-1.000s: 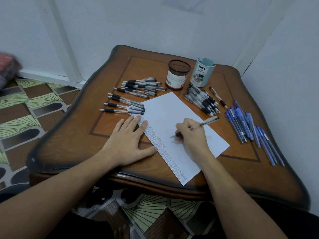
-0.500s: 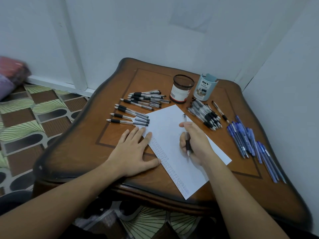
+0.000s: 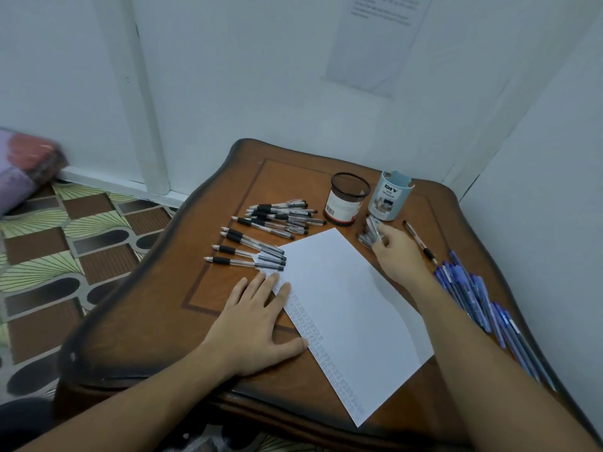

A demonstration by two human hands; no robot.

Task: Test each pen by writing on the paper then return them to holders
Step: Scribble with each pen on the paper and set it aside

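A white sheet of paper [image 3: 342, 288] lies on the wooden table [image 3: 156, 324], with rows of small writing along its left edge. My left hand [image 3: 257, 324] rests flat on that edge, fingers straight. My right hand [image 3: 394, 256] reaches past the paper's far right corner, its fingers curled round a black pen [image 3: 373, 228] at a small pile of black pens [image 3: 364, 239]. A black mesh holder [image 3: 347, 199] and a light blue holder [image 3: 390, 197] stand just behind the pile. No pen shows above either rim.
Several black-grip pens [image 3: 267, 230] lie in rows left of the paper. Right of my hand lies a single pen [image 3: 421, 243], and several blue pens [image 3: 473, 298] lie along the table's right edge. White walls close in behind and to the right. A patterned floor [image 3: 49, 256] lies to the left.
My right hand lifted the pen off the paper and carried it up and to the right, to the pile by the holders. My left hand stayed flat. The camera tilted upward.
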